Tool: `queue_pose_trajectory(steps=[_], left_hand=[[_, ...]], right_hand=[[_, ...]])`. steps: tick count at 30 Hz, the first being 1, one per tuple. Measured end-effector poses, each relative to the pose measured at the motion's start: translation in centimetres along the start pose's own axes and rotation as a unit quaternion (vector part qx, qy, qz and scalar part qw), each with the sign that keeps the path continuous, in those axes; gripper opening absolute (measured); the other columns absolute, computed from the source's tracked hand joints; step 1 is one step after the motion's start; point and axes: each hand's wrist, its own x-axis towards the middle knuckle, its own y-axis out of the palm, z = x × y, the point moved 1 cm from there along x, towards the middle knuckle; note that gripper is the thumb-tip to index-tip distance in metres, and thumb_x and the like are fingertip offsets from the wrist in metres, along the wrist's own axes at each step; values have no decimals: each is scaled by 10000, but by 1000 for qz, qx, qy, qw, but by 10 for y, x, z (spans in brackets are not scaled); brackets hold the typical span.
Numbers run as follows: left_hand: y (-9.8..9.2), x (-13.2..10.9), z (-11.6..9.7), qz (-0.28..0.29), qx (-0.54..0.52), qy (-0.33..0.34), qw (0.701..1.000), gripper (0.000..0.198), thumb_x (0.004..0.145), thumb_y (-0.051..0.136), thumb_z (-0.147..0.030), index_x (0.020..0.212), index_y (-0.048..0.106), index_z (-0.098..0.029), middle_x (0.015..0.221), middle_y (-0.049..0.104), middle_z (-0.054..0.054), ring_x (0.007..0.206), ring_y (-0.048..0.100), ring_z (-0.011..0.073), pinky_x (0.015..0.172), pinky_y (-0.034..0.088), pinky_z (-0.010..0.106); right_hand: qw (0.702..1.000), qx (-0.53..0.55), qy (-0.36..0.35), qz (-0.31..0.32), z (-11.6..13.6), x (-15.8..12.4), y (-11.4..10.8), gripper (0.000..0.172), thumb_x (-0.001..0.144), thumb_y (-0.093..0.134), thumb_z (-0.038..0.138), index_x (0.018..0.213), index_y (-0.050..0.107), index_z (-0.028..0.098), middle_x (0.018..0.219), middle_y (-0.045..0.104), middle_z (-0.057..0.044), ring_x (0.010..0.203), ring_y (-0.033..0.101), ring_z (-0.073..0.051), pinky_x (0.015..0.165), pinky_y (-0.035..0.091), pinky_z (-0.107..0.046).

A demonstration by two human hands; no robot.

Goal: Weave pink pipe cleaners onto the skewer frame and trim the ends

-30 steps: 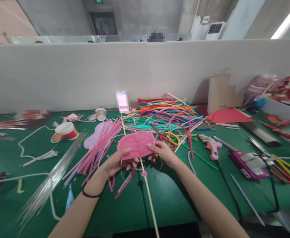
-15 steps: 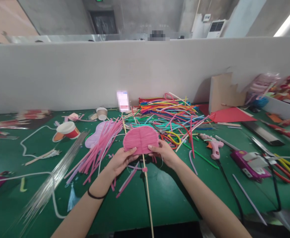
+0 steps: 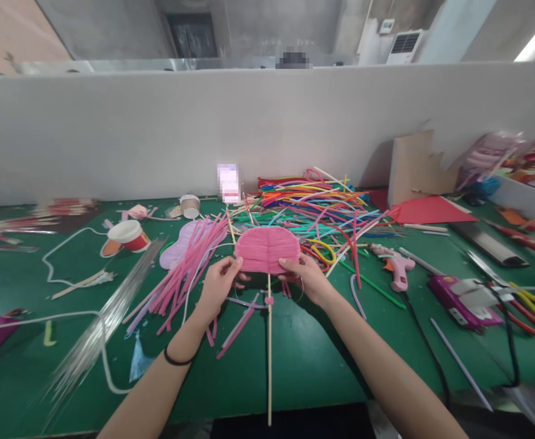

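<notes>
A pink fan-shaped panel point(image 3: 268, 249), made of pipe cleaners laid side by side, is held up over the table between my hands. Its thin wooden stick point(image 3: 269, 360) points down toward me, with a small pink knot point(image 3: 269, 300) around it below the panel. My left hand point(image 3: 224, 277) pinches the panel's lower left edge, thumb in front. On the lower right edge, my right hand point(image 3: 306, 275) grips with its thumb on the front face and the fingers behind, partly hidden. Loose pink pipe cleaners point(image 3: 189, 268) lie left of it, over a lilac panel point(image 3: 172, 255).
Behind stands a heap of coloured pipe cleaners point(image 3: 313, 198) and a lit phone point(image 3: 229, 183). To the right are a pink glue gun point(image 3: 401, 271), a purple power strip point(image 3: 459, 305) and scissors point(image 3: 487, 269). Leftward are a paper cup point(image 3: 132, 236) and thin wires point(image 3: 107, 323).
The panel has tipped slightly and its stick has swung from slanting to nearly upright in view. My left hand has shifted to the panel's left edge; the right still grips it. The view shifted a little.
</notes>
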Motion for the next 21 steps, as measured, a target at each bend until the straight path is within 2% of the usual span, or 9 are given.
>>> queue_pose_trajectory(steps=[4,8,10,13,17,21], left_hand=[[-2,3,6,-8,-5,10,1000,369,723,710,-505,634,544,-186,520,534,-29,614,671,199,483,491,236],[-5,5,6,1,12,9,1000,361,736,699,-504,630,589,-176,538,597,-5,547,619,166,512,496,251],[-4,3,3,18,-2,-4,1000,362,745,686,-522,744,665,-161,655,687,32,590,636,184,549,526,285],[0,-1,0,46,-65,-46,996,435,709,745,-476,967,707,-128,845,749,85,761,691,249,661,562,349],[4,-4,-2,71,-113,-86,987,464,649,828,-329,1045,714,-117,970,756,114,890,704,279,846,544,395],[6,-3,1,77,-177,-138,971,389,675,814,-257,1015,719,-93,945,758,126,832,717,249,841,559,365]], right_hand=[[1000,7,-25,12,-1,-4,6,423,600,856,316,957,673,181,926,740,-33,776,702,-170,685,590,-290],[999,9,-7,33,-2,-7,8,426,608,849,312,974,685,168,945,745,-53,808,707,-189,752,579,-325],[998,2,3,58,-2,-8,9,431,608,849,305,983,693,161,935,747,-56,802,709,-195,778,574,-338],[996,-2,14,90,-5,-10,13,436,624,845,306,1011,698,168,922,748,-44,782,709,-189,806,567,-345],[998,14,42,50,-9,-9,17,357,730,773,402,980,712,154,875,752,-56,752,707,-176,813,557,-330],[998,37,44,39,-9,-7,19,330,714,791,382,922,716,137,871,754,-72,755,707,-187,810,553,-330]])
